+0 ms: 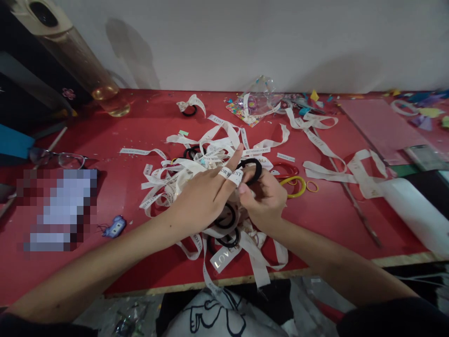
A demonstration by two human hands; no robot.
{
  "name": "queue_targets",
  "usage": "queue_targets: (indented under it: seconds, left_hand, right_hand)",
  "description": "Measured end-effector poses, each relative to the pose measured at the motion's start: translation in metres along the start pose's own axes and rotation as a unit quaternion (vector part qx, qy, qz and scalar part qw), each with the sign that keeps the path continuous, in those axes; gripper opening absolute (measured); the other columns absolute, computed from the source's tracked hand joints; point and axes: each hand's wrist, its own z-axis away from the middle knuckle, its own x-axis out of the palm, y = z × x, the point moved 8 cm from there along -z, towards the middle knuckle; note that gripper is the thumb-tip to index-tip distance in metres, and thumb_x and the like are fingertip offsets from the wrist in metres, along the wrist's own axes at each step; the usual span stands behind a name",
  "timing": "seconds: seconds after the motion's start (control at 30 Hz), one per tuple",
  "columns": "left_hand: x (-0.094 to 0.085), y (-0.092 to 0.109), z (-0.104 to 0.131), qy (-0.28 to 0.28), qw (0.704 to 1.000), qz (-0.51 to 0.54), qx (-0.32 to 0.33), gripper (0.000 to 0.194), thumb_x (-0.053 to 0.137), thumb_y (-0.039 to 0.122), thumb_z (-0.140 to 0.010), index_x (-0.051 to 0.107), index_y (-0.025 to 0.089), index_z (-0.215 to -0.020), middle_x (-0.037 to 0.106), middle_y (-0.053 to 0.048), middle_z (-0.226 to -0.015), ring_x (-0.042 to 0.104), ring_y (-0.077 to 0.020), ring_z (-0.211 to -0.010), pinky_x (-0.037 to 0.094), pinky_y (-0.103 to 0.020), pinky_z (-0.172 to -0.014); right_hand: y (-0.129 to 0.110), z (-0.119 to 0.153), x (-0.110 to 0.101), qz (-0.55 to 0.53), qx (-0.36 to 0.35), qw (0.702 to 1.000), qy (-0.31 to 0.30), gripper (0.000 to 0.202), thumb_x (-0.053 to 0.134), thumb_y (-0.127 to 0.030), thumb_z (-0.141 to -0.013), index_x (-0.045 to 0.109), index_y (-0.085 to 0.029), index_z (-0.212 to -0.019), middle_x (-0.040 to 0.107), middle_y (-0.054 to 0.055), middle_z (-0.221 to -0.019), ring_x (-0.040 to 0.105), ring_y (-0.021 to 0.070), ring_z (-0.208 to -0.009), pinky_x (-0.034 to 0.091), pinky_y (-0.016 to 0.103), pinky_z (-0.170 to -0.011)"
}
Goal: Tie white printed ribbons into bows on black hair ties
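Your left fingers (234, 160) are extended, not clenched, with the white ribbon (229, 175) around them; better lay it flat. Just beside, your right fingers (248, 196) grasp the black band (257, 169) (gentle tension is enough).

At the centre we count at least four black hair ties (259, 171); the tangled white ribbons (224, 258) defeat our tally. We see one bow-trimmed hair tie (189, 111) at eleven o'clock, one bottle (86, 68) at ten, one pair of glasses (72, 160) at nine, one blue trinket (115, 227) at eight, and one yellow loop handle (300, 189) at three.
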Motion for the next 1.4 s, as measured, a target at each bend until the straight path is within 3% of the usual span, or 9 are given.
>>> queue_targets:
  seconds: [0.2,0.27,0.37,0.53,0.8,0.9,1.17,1.3,1.4]
  left_hand:
    - [0.002,0.009,0.002,-0.023,0.983,0.177,-0.032,0.052,0.028,0.039,-0.105,0.03,0.032,-0.156,0.055,-0.002,-0.149,0.048,-0.0219,-0.139,0.033,-0.036,-0.119]
    - [0.003,0.01,0.004,-0.023,0.977,0.207,-0.038,0.054,0.03,0.04,-0.105,0.027,0.032,-0.158,0.049,-0.001,-0.153,0.041,-0.0217,-0.145,0.027,-0.037,-0.123]
    - [0.005,0.007,0.006,-0.011,0.975,0.219,-0.045,0.056,0.03,0.04,-0.105,0.019,0.031,-0.159,0.052,-0.003,-0.151,0.044,-0.0217,-0.142,0.026,-0.038,-0.123]
    - [0.003,-0.001,0.006,0.027,0.994,0.104,-0.036,0.058,0.026,0.04,-0.105,0.017,0.026,-0.16,0.07,-0.009,-0.121,0.062,-0.0244,-0.115,0.043,-0.041,-0.106]
    - [0.001,0.006,0.003,0.032,0.995,-0.092,0.016,0.064,0.016,0.045,-0.105,0.006,0.016,-0.161,0.07,-0.015,-0.113,0.063,-0.0286,-0.104,0.047,-0.049,-0.093]
    - [0.001,0.007,0.003,0.044,0.994,-0.095,0.042,0.063,0.019,0.045,-0.105,0.012,0.015,-0.159,0.068,-0.016,-0.119,0.06,-0.0302,-0.111,0.045,-0.051,-0.096]
    - [0.004,0.0,0.004,0.053,0.996,0.071,0.02,0.044,0.024,0.043,-0.106,0.044,0.021,-0.138,0.062,-0.008,-0.131,0.054,-0.0202,-0.124,0.039,-0.039,-0.109]
    - [0.006,0.008,0.006,0.048,0.998,0.028,0.04,0.041,0.024,0.043,-0.106,0.054,0.016,-0.115,0.065,-0.012,-0.119,0.056,-0.0232,-0.119,0.044,-0.042,-0.105]
    - [0.007,0.01,0.006,0.042,0.997,-0.039,0.047,0.038,0.028,0.039,-0.106,0.054,0.013,-0.116,0.065,-0.015,-0.116,0.059,-0.0266,-0.113,0.048,-0.046,-0.1]
  right_hand:
    - [-0.007,0.002,0.003,-0.006,-0.043,0.999,-0.022,0.013,0.064,-0.012,-0.081,0.058,-0.023,-0.085,0.068,-0.001,-0.085,0.065,0.0141,-0.078,0.057,0.026,-0.073]
    - [-0.007,-0.001,0.002,-0.01,-0.043,0.999,-0.013,0.013,0.063,-0.012,-0.082,0.058,-0.023,-0.085,0.068,-0.001,-0.084,0.065,0.0145,-0.077,0.057,0.027,-0.071]
    - [-0.005,-0.004,0.0,-0.013,-0.032,0.999,0.005,0.011,0.061,-0.013,-0.084,0.057,-0.023,-0.083,0.066,-0.001,-0.08,0.065,0.0139,-0.075,0.057,0.026,-0.068]
    - [-0.001,-0.003,0.002,-0.022,0.001,1.0,-0.006,0.006,0.063,-0.016,-0.084,0.06,-0.022,-0.084,0.07,0.0,-0.087,0.067,0.0141,-0.08,0.057,0.026,-0.073]
    - [0.012,-0.003,-0.006,-0.018,0.087,0.994,0.062,0.007,0.069,-0.021,-0.081,0.062,-0.022,-0.082,0.069,-0.002,-0.077,0.065,0.0121,-0.071,0.054,0.024,-0.066]
    - [0.013,-0.002,-0.007,-0.028,0.093,0.993,0.074,0.008,0.069,-0.018,-0.08,0.062,-0.023,-0.083,0.069,-0.003,-0.079,0.065,0.0113,-0.07,0.054,0.023,-0.064]
    - [0.008,-0.001,-0.006,0.002,0.066,0.996,0.059,0.009,0.071,-0.017,-0.079,0.066,-0.023,-0.083,0.072,-0.001,-0.08,0.067,0.0138,-0.074,0.057,0.026,-0.069]
    - [0.021,-0.001,-0.011,-0.045,0.123,0.987,0.096,0.009,0.072,-0.02,-0.08,0.066,-0.023,-0.086,0.072,-0.001,-0.081,0.067,0.0134,-0.075,0.056,0.025,-0.07]
    - [0.03,-0.001,-0.015,-0.052,0.151,0.979,0.123,0.007,0.072,-0.023,-0.081,0.067,-0.023,-0.087,0.072,-0.001,-0.082,0.067,0.0132,-0.074,0.056,0.026,-0.07]
